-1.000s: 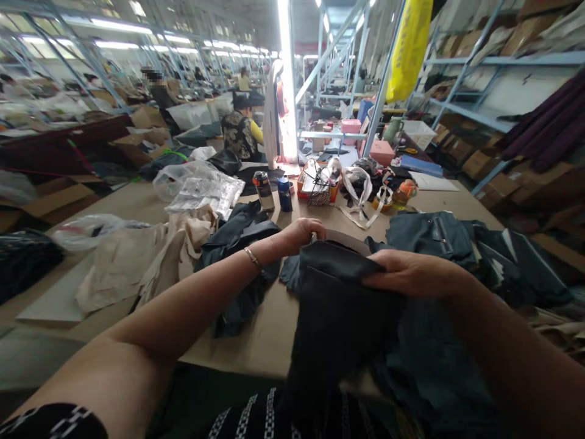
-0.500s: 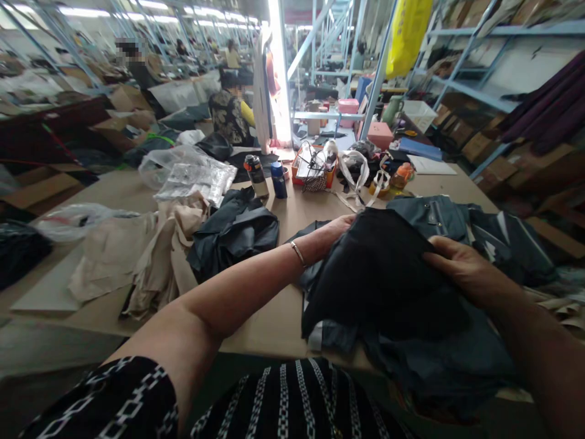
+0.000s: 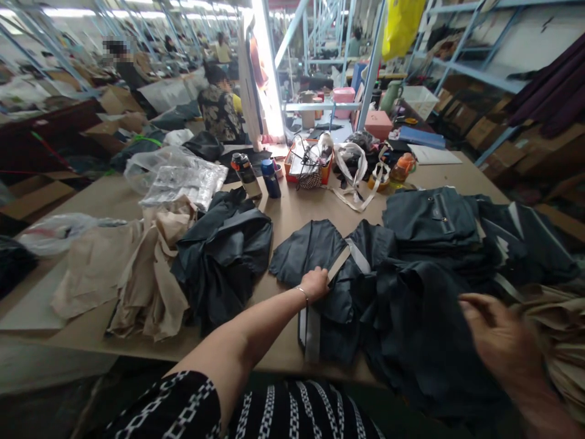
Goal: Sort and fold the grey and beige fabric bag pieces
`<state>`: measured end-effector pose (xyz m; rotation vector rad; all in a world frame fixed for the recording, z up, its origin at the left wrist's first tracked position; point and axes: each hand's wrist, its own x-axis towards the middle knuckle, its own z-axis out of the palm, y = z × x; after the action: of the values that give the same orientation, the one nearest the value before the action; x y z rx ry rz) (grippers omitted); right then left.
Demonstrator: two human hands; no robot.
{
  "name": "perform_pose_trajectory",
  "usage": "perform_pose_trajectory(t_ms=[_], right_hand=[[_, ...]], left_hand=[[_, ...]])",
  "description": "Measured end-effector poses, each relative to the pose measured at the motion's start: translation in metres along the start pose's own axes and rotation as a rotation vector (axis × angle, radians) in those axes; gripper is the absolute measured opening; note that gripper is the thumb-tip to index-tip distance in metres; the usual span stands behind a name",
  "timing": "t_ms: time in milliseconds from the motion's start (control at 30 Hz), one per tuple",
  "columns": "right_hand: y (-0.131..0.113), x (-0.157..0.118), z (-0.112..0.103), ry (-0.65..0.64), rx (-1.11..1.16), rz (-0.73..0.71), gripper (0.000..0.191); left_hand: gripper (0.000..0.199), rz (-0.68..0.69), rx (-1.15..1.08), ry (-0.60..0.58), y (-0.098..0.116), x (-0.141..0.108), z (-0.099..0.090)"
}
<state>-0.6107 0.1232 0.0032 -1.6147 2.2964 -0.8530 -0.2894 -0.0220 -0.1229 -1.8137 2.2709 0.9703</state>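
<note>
My left hand (image 3: 315, 285) is closed at the end of a pale strip on a dark grey garment piece (image 3: 311, 247), which lies spread on the table with another pale band beside it. My right hand (image 3: 496, 332), slightly blurred, has its fingers curled at the edge of a dark grey cloth (image 3: 420, 323). That cloth is bunched and hangs over the table's front edge. Behind it sits a neat stack of dark grey pieces (image 3: 429, 216), the top one with a zip.
Left on the table (image 3: 292, 213) are a crumpled dark cloth (image 3: 223, 244) and beige cloth (image 3: 150, 274). At the back stand two bottles (image 3: 270, 178), an orange-red box (image 3: 308, 164) and an orange-capped bottle (image 3: 402, 169). More beige cloth (image 3: 567, 360) lies at right. Co-workers sit farther back.
The black cloth that both hands held up has come down to the right. My left hand has moved down and nearer, onto the piece with pale strips, now uncovered. My right hand has lowered.
</note>
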Motion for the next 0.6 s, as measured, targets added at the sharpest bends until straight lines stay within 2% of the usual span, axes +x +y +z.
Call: perform_pose_trajectory(t_ms=[100, 167, 233, 300, 367, 467, 600], right_hand=[[-0.053, -0.017, 0.062, -0.26, 0.261, -0.15, 0.025], [-0.075, -0.026, 0.1, -0.394, 0.398, -0.186, 0.022], [-0.086, -0.03, 0.132, -0.488, 0.532, -0.101, 0.021], [-0.09, -0.028, 0.159, -0.549, 0.654, 0.064, 0.026], [-0.093, -0.022, 0.18, -0.569, 0.731, 0.224, 0.037], [-0.103, -0.01, 0.204, -0.569, 0.787, 0.347, 0.056], [-0.133, -0.001, 0.223, -0.579, 0.892, 0.323, 0.057]], left_hand=[[0.037, -0.004, 0.054, -0.012, 0.005, 0.002, 0.01], [0.031, -0.008, 0.046, -0.019, 0.006, 0.004, 0.01], [0.023, -0.025, 0.008, -0.022, 0.004, 0.007, 0.003], [0.016, -0.042, -0.053, -0.005, -0.001, 0.008, -0.01], [0.013, -0.043, -0.131, 0.035, -0.007, 0.003, -0.027], [0.013, -0.011, -0.269, 0.082, -0.013, -0.018, -0.048], [0.014, 0.046, -0.428, 0.081, -0.011, -0.056, -0.058]])
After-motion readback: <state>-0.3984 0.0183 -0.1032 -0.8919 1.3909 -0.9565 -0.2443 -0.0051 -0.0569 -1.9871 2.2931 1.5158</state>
